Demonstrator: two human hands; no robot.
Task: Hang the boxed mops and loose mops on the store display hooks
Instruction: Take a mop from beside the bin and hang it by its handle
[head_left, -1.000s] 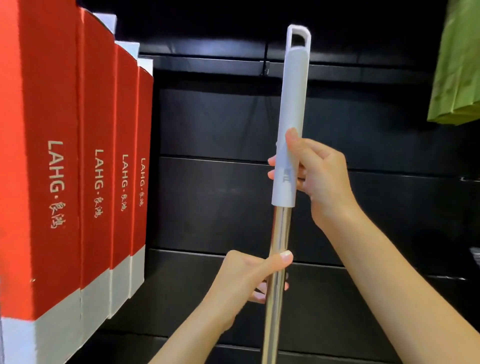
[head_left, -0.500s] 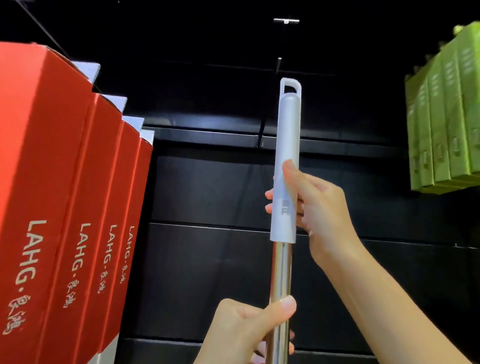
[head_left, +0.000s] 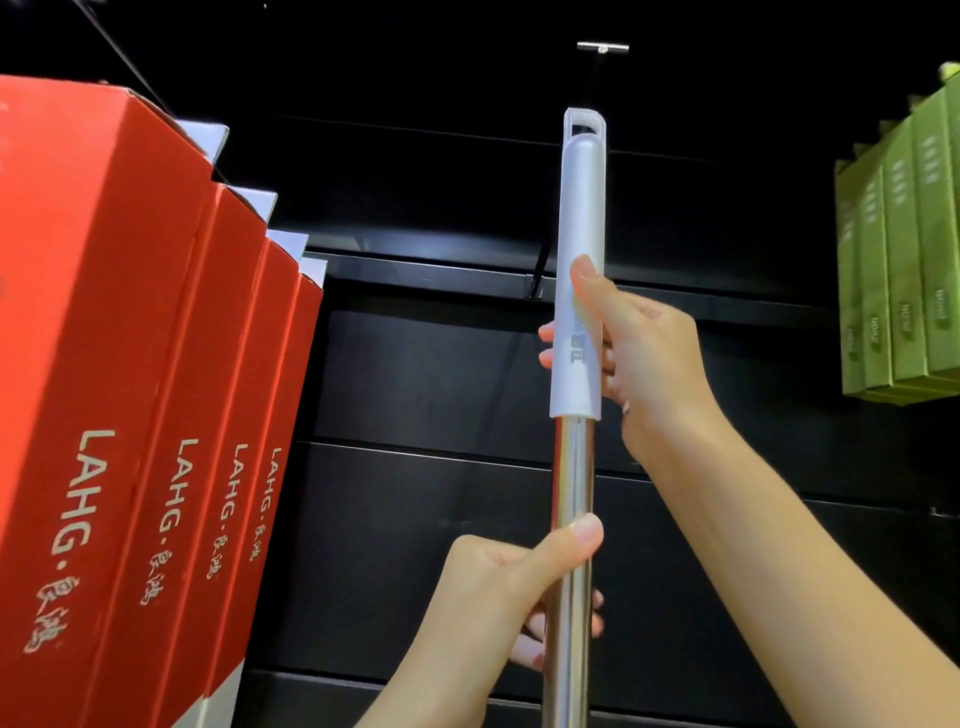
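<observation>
A loose mop stands upright in the middle, with a grey-white handle grip (head_left: 581, 208) and a hanging loop at its top, above a shiny metal pole (head_left: 571, 478). My right hand (head_left: 639, 358) grips the grey grip near its lower end. My left hand (head_left: 519, 587) grips the metal pole lower down. A display hook (head_left: 601, 48) with a metal end tag juts from the black wall just above the loop, and the loop hangs a little below it. The mop head is out of view.
Several red LAHG boxes (head_left: 130, 389) hang in a row at the left. Green boxes (head_left: 904, 260) hang at the right. The black slatted wall (head_left: 415, 364) lies behind the mop, with an open gap between the two groups of boxes.
The view has tilted upward, so the hook above has come into sight. The mop's loop now sits close beneath the hook. Both hands keep their grip on the mop.
</observation>
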